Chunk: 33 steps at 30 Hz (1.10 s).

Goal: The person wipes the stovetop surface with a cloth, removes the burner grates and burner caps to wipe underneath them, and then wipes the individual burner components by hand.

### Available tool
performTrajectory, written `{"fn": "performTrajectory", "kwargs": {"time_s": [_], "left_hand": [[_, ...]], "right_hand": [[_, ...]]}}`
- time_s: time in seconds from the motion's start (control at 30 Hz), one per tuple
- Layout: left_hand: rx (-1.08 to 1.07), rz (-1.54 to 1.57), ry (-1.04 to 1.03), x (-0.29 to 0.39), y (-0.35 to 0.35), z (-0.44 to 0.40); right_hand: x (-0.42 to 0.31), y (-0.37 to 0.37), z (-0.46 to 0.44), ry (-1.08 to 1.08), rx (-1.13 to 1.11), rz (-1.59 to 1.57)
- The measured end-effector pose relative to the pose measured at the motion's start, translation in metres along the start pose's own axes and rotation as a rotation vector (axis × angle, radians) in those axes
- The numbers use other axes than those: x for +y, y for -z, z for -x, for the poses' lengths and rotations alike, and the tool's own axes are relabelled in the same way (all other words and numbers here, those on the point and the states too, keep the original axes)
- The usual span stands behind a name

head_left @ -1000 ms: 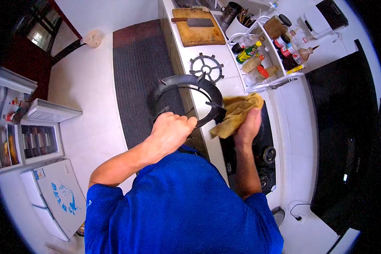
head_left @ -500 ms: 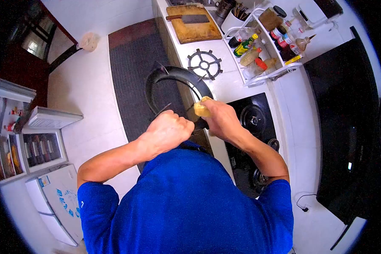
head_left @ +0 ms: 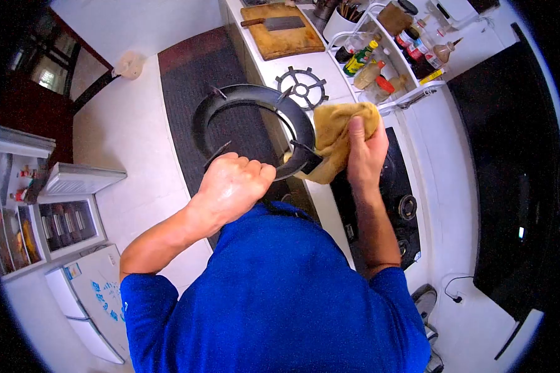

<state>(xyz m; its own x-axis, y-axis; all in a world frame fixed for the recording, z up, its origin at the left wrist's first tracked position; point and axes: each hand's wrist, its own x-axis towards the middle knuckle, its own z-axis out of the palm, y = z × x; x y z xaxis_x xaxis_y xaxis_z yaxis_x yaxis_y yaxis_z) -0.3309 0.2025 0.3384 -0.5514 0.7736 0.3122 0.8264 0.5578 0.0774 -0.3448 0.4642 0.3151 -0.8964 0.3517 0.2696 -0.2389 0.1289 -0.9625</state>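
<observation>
Left hand (head_left: 236, 185) tightly clenched, the black wok ring (head_left: 249, 93) is being held by its near rim above the edge of the counter (head_left: 272, 71), seemingly to expose its right side; beside it, a tan cloth (head_left: 337, 135) is being gripped by the half-curled right hand (head_left: 368, 149). Leftward room is being afforded over the ribbed mat (head_left: 183, 84).

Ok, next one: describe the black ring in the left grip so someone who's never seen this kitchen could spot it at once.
Start at the big blue shirt and follow the left arm up to the left grip. It is clenched on a wide black ring. Unlike the smaller spoked ring lying on the white counter, this one is held up and has an open middle.
</observation>
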Motion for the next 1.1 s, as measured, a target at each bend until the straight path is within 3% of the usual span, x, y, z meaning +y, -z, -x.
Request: {"fn": "performTrajectory", "kwargs": {"time_s": [0.07,0.1,0.13,0.2,0.27,0.3,0.4,0.6,0.67,0.7,0.8,0.93,1.0,1.07,1.1], "left_hand": [[-0.032,-0.025,0.006,-0.001,-0.002,0.002],[-0.029,-0.019,0.002,0.0,-0.001,0.001],[-0.023,-0.014,-0.014,0.001,0.001,0.0],[-0.02,-0.011,-0.035,0.003,0.002,-0.001],[-0.05,-0.034,-0.12,0.007,0.001,-0.004],[-0.05,-0.034,-0.123,0.007,0.0,-0.005],[-0.089,-0.03,-0.167,0.009,-0.008,-0.003],[-0.196,0.008,-0.152,0.015,-0.02,0.009],[-0.185,0.017,-0.141,0.018,-0.016,0.011],[-0.186,0.016,-0.137,0.016,-0.014,0.011],[-0.133,-0.008,-0.068,0.009,-0.009,0.012],[-0.14,-0.028,-0.039,0.005,-0.005,0.017],[-0.154,-0.04,-0.063,0.006,-0.006,0.012],[-0.166,-0.027,-0.06,0.008,-0.006,0.008],[-0.168,-0.029,-0.069,0.008,-0.007,0.007]], "right_hand": [[0.002,0.017,-0.009,-0.147,-0.096,-0.09],[-0.01,0.024,-0.009,-0.147,-0.253,0.009],[-0.023,0.023,-0.006,-0.147,-0.251,0.014],[-0.039,0.012,0.003,-0.233,-0.61,0.155],[-0.032,0.001,0.007,0.195,-0.909,0.524],[-0.034,-0.006,0.012,0.174,-0.927,0.513],[-0.023,-0.012,0.022,0.053,-0.941,0.705],[0.007,-0.022,0.039,0.258,-0.816,0.82],[0.001,-0.025,0.032,-0.12,-0.664,0.676],[0.013,-0.02,0.03,-0.074,-0.518,0.54],[0.033,0.0,0.004,-0.356,-0.221,-0.009],[0.002,0.017,0.0,-0.524,-0.416,-0.243],[-0.007,0.009,0.009,-0.416,-0.781,0.069],[0.001,-0.01,0.024,0.284,-0.844,0.463],[0.001,-0.015,0.032,0.201,-0.818,0.574]]}}
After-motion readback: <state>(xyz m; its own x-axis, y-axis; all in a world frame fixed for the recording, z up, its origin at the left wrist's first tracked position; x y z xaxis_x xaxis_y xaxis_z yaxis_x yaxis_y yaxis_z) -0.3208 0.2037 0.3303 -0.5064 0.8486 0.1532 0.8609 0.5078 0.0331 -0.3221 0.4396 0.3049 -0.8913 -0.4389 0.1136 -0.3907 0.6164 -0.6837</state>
